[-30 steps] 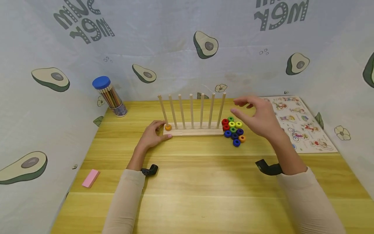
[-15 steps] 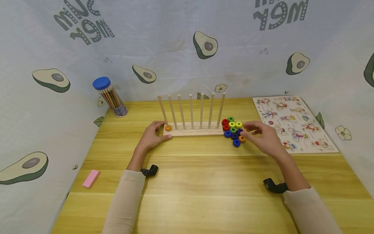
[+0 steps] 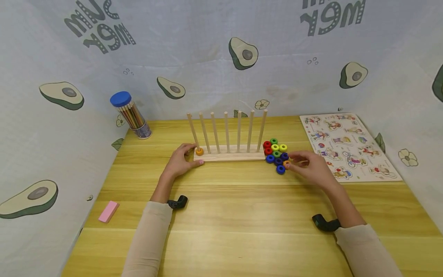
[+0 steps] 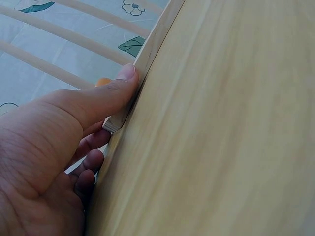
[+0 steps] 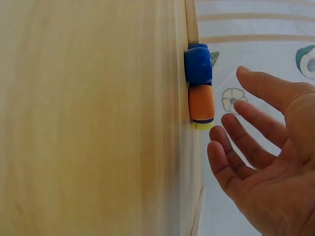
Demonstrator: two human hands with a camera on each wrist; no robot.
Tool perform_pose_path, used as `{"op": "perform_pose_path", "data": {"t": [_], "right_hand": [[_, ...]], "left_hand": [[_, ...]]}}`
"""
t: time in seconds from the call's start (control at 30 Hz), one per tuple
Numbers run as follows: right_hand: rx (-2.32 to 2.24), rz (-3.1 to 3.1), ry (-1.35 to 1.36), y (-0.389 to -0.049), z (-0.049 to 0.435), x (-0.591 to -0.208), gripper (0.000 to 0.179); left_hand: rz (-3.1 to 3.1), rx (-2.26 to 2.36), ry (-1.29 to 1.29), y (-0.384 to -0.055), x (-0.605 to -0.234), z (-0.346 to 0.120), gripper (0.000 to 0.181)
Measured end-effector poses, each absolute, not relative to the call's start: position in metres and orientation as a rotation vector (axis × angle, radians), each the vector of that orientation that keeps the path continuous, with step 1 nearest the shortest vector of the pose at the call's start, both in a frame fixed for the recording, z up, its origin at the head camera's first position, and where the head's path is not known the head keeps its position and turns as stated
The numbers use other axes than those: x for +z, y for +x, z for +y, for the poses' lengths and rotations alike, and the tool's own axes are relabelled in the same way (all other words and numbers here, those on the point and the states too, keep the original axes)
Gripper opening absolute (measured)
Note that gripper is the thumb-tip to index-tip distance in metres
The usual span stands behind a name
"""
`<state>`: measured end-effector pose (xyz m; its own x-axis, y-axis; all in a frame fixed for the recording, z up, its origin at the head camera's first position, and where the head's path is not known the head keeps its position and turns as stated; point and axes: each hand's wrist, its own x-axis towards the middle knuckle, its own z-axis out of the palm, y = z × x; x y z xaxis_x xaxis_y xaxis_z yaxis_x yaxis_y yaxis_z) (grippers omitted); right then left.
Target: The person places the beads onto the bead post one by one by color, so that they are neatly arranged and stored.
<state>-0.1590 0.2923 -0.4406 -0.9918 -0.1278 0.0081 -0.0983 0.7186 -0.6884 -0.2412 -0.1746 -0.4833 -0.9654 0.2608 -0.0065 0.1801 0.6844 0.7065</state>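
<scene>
My left hand [image 3: 180, 159] grips the left end of a wooden peg rack [image 3: 230, 157], thumb along the front edge and fingers round the end. The rack carries several upright pegs, and an orange ring [image 3: 199, 151] sits at the foot of its leftmost peg. To the rack's right, several coloured rings lie in a cluster, among them a blue ring [image 3: 280, 169] and a yellow ring [image 3: 283, 147]. My right hand [image 3: 313, 169] is at the right side of this cluster, thumb and fingers spread apart by an orange ring [image 5: 202, 102]. Nothing sits between those fingers in the right wrist view.
A picture puzzle board [image 3: 349, 148] lies at the right, behind the right hand. At the back left stands a tub of pencils [image 3: 131, 115] with a blue lid. A pink eraser [image 3: 109, 211] lies at the left edge, and a printed cloth [image 3: 207, 57] hangs behind the table.
My right hand has come down from beside the rightmost peg to the right side of the rings, its thumb now overlapping the orange one. The left hand stays on the rack.
</scene>
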Motion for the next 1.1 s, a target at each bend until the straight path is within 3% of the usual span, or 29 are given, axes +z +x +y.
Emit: {"op": "perform_pose_path", "data": {"t": [0.47,1.1], "right_hand": [[-1.136,2.821,-0.274,-0.164,0.293,-0.45,0.038],[-1.08,2.86,-0.209,-0.162,0.29,-0.454,0.037]], "left_hand": [[2.788,1.15,0.377,-0.24,-0.484,-0.176,0.079],[2.787,1.132,0.391,-0.241,-0.483,-0.175,0.08]]}}
